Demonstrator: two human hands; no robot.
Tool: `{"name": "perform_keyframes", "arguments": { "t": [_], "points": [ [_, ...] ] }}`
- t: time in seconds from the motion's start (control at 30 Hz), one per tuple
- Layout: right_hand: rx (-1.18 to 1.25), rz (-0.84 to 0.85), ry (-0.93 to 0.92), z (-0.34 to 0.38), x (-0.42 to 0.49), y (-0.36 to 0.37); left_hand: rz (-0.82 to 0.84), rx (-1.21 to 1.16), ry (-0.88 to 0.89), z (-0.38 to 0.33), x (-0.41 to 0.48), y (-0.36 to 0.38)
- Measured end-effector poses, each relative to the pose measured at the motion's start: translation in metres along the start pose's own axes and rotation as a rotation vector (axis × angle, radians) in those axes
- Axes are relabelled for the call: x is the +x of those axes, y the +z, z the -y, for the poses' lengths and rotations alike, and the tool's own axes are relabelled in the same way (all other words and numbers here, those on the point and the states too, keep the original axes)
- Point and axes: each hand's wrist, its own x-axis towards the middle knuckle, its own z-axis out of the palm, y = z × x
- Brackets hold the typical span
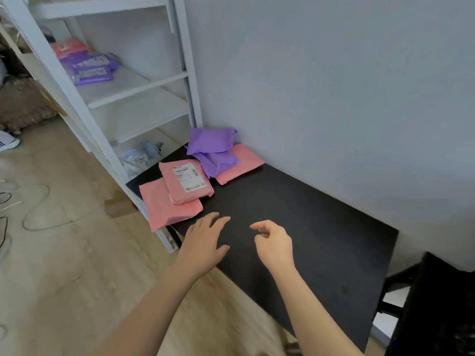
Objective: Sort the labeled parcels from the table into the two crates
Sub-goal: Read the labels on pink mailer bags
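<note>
Both hands empty: left hand [205, 240] spread flat, right hand [275, 242] loosely curled. Pink parcels [186, 182] lie on the counter [308, 240] just ahead-left of the fingers [221, 220], purple parcels [210, 142] further back. They look like soft, light, slippery mailers, so I'd pinch an edge.

Soft, even, moderately bright light. The matte black worktop [308, 227] reads uniformly dark and swallows shadows; the pale grey wall [334, 86] darkens slightly toward its corner. Wide-angle distortion leans and bows the white metal shelving uprights [192, 106] at left. Overall focus is soft: print on the white shipping label [190, 177] of a pink plastic parcel [191, 197] is illegible, and the purple plastic parcels on the shelf [90, 68] and the pale wooden floor [64, 253] smear near the edge.
</note>
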Motion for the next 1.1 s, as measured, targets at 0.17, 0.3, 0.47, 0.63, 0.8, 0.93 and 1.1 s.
{"name": "perform_keyframes", "arguments": {
  "t": [0.17, 0.3, 0.47, 0.63, 0.8, 0.93, 1.1],
  "points": [
    [0.042, 0.047, 0.070, 0.015, 0.032, 0.024, -0.050, -0.060, 0.040, 0.032, 0.037, -0.005],
    [0.101, -0.005, 0.127, 0.028, 0.063, 0.040, -0.052, -0.084, 0.140, 0.052, 0.081, -0.015],
    [0.278, -0.091, 0.280, 0.053, 0.102, 0.054, -0.068, -0.108, 0.254, 0.077, 0.148, -0.034],
    [0.597, -0.167, 0.450, 0.075, 0.153, 0.068, -0.070, -0.106, 0.348, 0.094, 0.201, -0.036],
    [0.880, -0.134, 0.623, 0.092, 0.202, 0.084, -0.192, 0.040, 0.492, 0.106, 0.256, -0.028],
    [1.011, -0.102, 0.696, 0.092, 0.226, 0.096, -0.201, 0.090, 0.563, 0.105, 0.287, -0.023],
    [0.887, -0.112, 0.766, 0.090, 0.250, 0.110, -0.183, 0.141, 0.517, 0.106, 0.307, -0.015]
  ]
}}
